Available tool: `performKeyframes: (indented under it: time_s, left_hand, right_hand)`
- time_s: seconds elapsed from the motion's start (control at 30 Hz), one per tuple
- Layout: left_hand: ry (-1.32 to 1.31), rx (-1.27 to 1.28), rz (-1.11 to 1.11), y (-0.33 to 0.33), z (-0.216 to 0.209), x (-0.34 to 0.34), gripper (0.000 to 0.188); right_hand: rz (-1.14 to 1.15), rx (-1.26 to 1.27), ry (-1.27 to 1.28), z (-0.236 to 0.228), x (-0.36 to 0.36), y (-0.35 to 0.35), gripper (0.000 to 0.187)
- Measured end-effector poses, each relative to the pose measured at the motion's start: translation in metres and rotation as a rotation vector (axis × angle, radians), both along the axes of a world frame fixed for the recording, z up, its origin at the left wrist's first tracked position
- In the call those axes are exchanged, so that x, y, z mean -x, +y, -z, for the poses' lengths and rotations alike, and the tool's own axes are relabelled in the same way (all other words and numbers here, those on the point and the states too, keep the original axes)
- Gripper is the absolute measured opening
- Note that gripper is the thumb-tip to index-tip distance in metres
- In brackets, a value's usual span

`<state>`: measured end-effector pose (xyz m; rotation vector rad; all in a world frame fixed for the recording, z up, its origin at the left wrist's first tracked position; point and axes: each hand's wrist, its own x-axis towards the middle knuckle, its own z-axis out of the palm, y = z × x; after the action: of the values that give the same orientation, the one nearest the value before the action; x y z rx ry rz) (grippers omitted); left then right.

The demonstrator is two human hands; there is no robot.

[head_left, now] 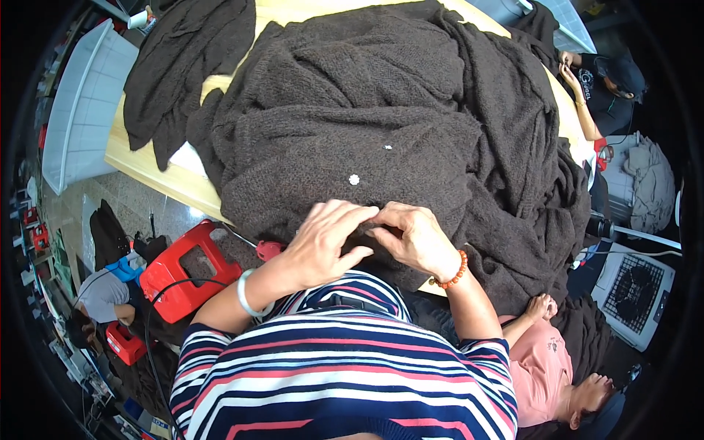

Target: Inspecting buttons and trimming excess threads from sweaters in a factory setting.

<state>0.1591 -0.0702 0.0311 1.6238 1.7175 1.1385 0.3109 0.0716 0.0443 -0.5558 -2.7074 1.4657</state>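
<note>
A large heap of dark brown knit fabric [352, 88] lies over the wooden table in front of me. My right hand [418, 238], with an orange bead bracelet at its wrist, pinches a bit of this fabric between thumb and fingers. Beside it, my left hand [326, 238] has its fingers stretched out and its thumb apart, the fingertips close to the pinched bit. A pale bangle [245, 293] circles my left wrist. Just beyond my hands, a white flower-shaped piece [354, 179] sits on the knit, with a smaller white piece [389, 147] farther off.
The wooden table [158, 174] shows its edge at the left. A red plastic frame [180, 275] and a red-handled tool [270, 250] are by my left arm. White bins [88, 110] stand far left. Co-workers sit at far right, near right [539, 359] and lower left.
</note>
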Motion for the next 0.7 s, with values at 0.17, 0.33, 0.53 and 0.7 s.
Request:
performKeyframes:
  time_s: [0.17, 0.33, 0.53, 0.7]
  left_hand:
    - [-0.209, 0.135, 0.003, 0.006, 0.029, 0.002, 0.012]
    - [-0.396, 0.305, 0.043, 0.006, 0.025, 0.015, 0.013]
    - [-0.58, 0.479, 0.111, 0.008, 0.016, 0.022, 0.019]
    - [-0.694, 0.386, -0.053, 0.003, 0.04, 0.011, 0.018]
  right_hand:
    - [0.173, 0.244, 0.135, 0.004, -0.009, -0.007, 0.014]
    - [0.355, 0.636, 0.019, 0.015, -0.007, -0.006, 0.018]
    - [0.366, 0.902, -0.153, 0.019, -0.002, 0.003, 0.022]
    - [0.372, 0.829, -0.121, 0.02, 0.003, -0.001, 0.018]
